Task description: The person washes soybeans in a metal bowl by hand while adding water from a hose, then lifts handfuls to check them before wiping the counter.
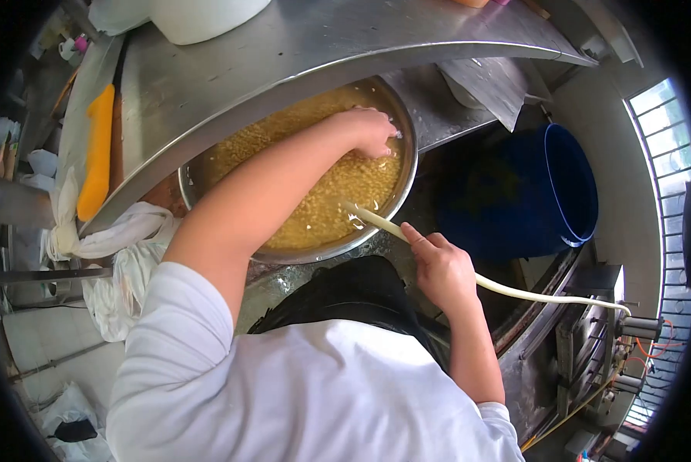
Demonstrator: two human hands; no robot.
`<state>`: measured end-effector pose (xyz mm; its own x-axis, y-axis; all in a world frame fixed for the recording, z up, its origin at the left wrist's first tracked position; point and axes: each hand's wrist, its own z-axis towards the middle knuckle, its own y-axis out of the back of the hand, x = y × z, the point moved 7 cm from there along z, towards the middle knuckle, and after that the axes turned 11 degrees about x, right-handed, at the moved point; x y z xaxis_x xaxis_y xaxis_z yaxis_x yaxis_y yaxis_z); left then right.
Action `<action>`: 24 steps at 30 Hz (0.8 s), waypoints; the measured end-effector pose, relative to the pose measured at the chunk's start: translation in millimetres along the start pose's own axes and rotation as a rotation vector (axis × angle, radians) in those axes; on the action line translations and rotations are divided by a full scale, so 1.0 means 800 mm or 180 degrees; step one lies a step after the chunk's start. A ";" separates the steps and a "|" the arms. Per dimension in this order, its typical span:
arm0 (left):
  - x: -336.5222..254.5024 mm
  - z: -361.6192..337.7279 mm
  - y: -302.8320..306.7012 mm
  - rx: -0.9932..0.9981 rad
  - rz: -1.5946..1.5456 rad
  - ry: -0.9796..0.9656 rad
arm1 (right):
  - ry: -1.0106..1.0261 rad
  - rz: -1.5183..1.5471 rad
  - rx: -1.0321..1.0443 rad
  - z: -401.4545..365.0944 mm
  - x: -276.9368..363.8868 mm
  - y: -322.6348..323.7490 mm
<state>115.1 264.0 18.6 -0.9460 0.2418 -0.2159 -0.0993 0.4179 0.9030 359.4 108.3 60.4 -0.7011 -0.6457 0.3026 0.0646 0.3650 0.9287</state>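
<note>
A wide metal basin (412, 165) holds many small yellow beans (315, 219) under cloudy water; they look like soybeans. My left arm reaches across it, and my left hand (372, 132) is at the water near the far right rim. Its fingers are curled downward, and whatever they may hold is hidden. My right hand (446, 269) is wrapped around a pale hose (515, 291) just outside the near right rim. The hose's end dips into the water among the beans.
A steel table (299, 46) overhangs the basin's far side, with a white container (203, 15) on top. A yellow-handled tool (97, 154) is at the left, above white cloth (134, 246). To the right is a blue barrel (515, 192); metal equipment (592, 331) stands below it.
</note>
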 end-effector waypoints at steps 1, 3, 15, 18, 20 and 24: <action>-0.002 0.016 -0.007 0.0360 0.0153 0.0055 | 0.0027 -0.0025 -0.0011 0.000 0.000 -0.001; -0.002 0.035 -0.017 0.0751 0.0315 0.0071 | 0.0012 -0.0027 -0.0011 -0.002 -0.001 -0.003; 0.118 0.178 -0.149 0.2079 0.0195 0.0627 | 0.0089 -0.0033 0.0044 -0.008 0.007 0.013; 0.150 0.206 -0.184 0.2343 0.0156 0.0733 | 0.0153 -0.0056 0.0094 -0.010 0.011 0.013; 0.145 0.196 -0.170 0.2182 0.0171 0.0817 | 0.0268 -0.0034 0.0026 -0.011 0.014 0.013; 0.149 0.175 -0.159 0.2036 0.0224 0.0866 | 0.0247 -0.0062 0.0026 -0.012 0.015 0.008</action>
<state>58.5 362.3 -174.1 -0.9955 0.0941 0.0112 0.0872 0.8630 0.4975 357.8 96.4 72.3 -0.6450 -0.7027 0.3004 0.0454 0.3572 0.9329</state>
